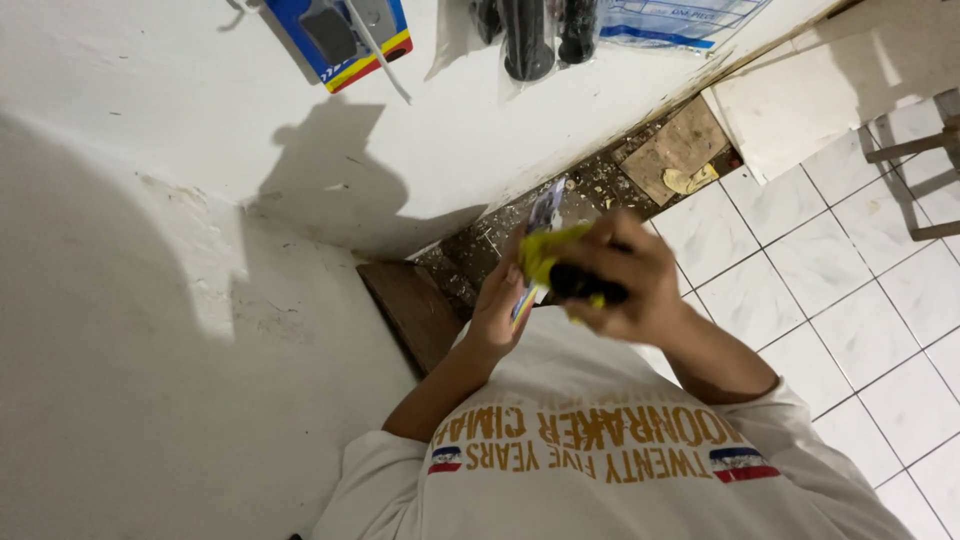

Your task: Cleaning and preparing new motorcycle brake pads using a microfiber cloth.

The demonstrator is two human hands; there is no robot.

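Observation:
My left hand (pixel 495 305) holds a thin, flat packet (pixel 540 225) on edge; it shows blue and mixed colours and sticks up past my fingers. My right hand (pixel 625 280) is closed round a yellow and black object (pixel 560 265), pressed against the packet. Both hands meet in front of my chest, above my white printed shirt (pixel 600 470). The object is blurred, and its exact kind cannot be told.
Packaged goods hang on the white wall: a blue, yellow and red blister pack (pixel 340 35), black grips in a clear bag (pixel 530 35), a clear printed bag (pixel 680 20). A dark wooden board (pixel 410 310) and debris line the wall base. White floor tiles (pixel 830 300) lie at right.

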